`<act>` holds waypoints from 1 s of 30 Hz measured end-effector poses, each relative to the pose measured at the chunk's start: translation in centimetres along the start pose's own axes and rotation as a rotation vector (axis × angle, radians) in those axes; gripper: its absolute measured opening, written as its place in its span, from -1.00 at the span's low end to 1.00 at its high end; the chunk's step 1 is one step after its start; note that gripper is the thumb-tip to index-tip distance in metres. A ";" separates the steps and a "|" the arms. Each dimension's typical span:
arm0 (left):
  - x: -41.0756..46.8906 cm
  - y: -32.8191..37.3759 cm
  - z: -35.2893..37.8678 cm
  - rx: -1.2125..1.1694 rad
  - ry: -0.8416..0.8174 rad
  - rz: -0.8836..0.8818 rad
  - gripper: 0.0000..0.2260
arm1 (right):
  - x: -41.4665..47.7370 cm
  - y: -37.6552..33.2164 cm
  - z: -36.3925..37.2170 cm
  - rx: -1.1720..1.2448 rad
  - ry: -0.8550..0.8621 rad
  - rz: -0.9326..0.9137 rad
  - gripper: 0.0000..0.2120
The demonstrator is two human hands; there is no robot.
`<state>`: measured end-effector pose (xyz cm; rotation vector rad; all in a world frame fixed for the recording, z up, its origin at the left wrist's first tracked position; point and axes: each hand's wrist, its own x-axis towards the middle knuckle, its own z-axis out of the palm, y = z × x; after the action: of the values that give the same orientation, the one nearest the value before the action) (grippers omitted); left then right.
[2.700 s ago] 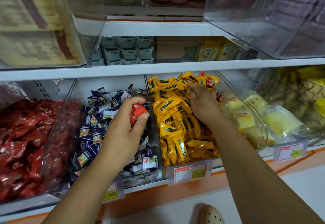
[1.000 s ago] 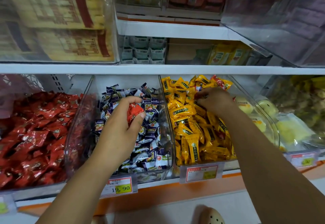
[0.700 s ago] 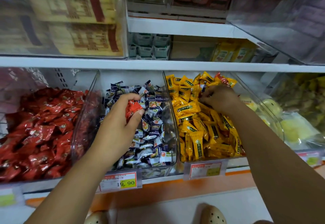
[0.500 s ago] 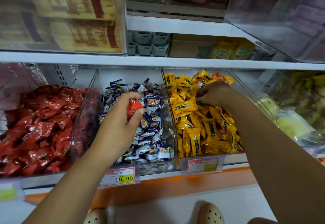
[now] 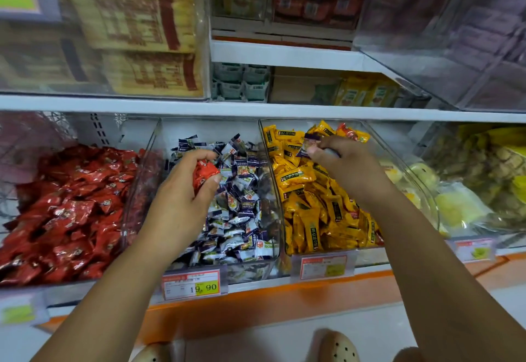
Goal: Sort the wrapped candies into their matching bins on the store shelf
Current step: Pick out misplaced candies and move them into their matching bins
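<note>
Your left hand is over the middle bin, above the blue-and-white candies. Its fingers and thumb are curled round a small clutch of red candies; how many it holds cannot be told.

Your right hand is over the back of the right bin, above the yellow candies. Thumb and fingertips pinch one purple-wrapped candy, lifted just clear of the yellow heap. The remaining fingers are folded in; something grey shows under them, but it is too blurred to name.

A stray red wrapper lies among the yellow ones at the back of that bin, just beyond your right hand.

The left bin holds a pile of red wrappers, well apart from the clutch in your left hand.

A price tag reading 19.90 hangs on the shelf edge below the middle bin. A second tag hangs below the right bin; its print is unreadable. A perforated shoe shows on the floor beneath.
</note>
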<state>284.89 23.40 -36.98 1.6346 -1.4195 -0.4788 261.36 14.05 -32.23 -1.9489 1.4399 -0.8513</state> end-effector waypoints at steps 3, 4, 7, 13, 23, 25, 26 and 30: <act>-0.5 -0.6 -1.6 0.004 0.055 0.009 -0.74 | -0.5 -2.4 2.2 -0.005 -0.032 -0.110 -0.78; -0.6 -0.8 -2.1 0.002 0.074 0.011 -0.74 | -0.4 -3.0 3.2 -0.002 -0.034 -0.136 -0.78; -1.0 -1.3 -3.5 -0.022 0.109 0.001 -0.74 | -0.3 -4.3 6.9 0.039 -0.093 -0.191 -0.75; -1.4 -1.7 -4.9 0.012 0.139 0.056 -0.72 | -0.8 -4.6 9.6 0.127 -0.051 -0.221 -0.75; 0.2 -5.6 -9.1 0.274 0.317 -0.178 -0.49 | -2.6 -3.2 8.5 0.147 0.013 -0.209 -0.77; 0.4 -6.1 -9.1 0.364 0.267 -0.208 -0.40 | -2.8 -2.7 7.6 0.135 0.086 -0.226 -0.77; 0.4 -6.1 -8.9 0.411 0.257 -0.199 -0.40 | -2.9 -2.4 6.9 0.117 0.125 -0.224 -0.77; 0.1 -3.2 -6.5 0.466 0.249 0.024 -0.49 | -2.9 0.3 3.8 -0.054 0.264 -0.187 -0.75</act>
<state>291.78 25.46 -36.13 1.9583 -1.4260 0.0823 263.49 17.07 -35.35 -2.0981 1.4530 -1.2038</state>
